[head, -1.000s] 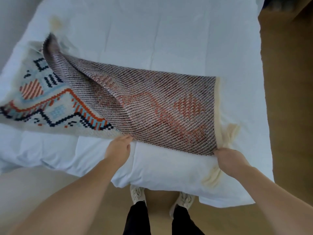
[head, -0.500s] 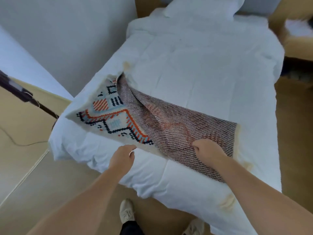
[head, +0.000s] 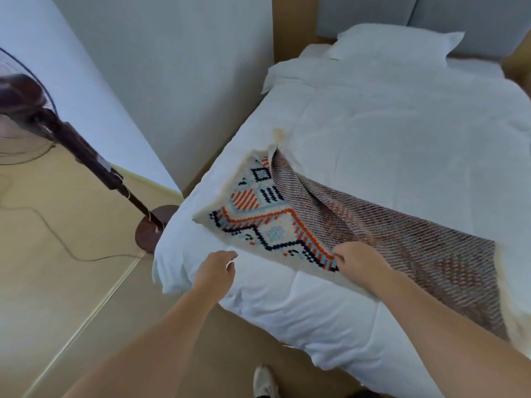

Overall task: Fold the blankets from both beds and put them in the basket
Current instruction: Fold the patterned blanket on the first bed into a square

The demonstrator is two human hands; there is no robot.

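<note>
A woven blanket [head: 382, 234] lies across the foot of a white bed [head: 402, 139]. Its right part is folded over and shows the dull striped back; its left part shows the cream face with orange, blue and black pattern [head: 258, 222]. My right hand [head: 359, 261] grips the near edge of the folded layer where it meets the patterned part. To the left, my left hand [head: 217, 268] hovers over the white sheet, just off the blanket's near edge, fingers loosely curled and holding nothing. No basket is in view.
A white pillow [head: 396, 44] sits at the head of the bed against a grey headboard. A dark standing fan [head: 86, 150] with its round base [head: 153, 226] and cord stands on the floor left of the bed. My shoe [head: 265, 380] shows below.
My right hand has slid left along the blanket's near edge, from the right corner to the middle. My left hand has let go and come off the blanket. My view has swung up and left.
</note>
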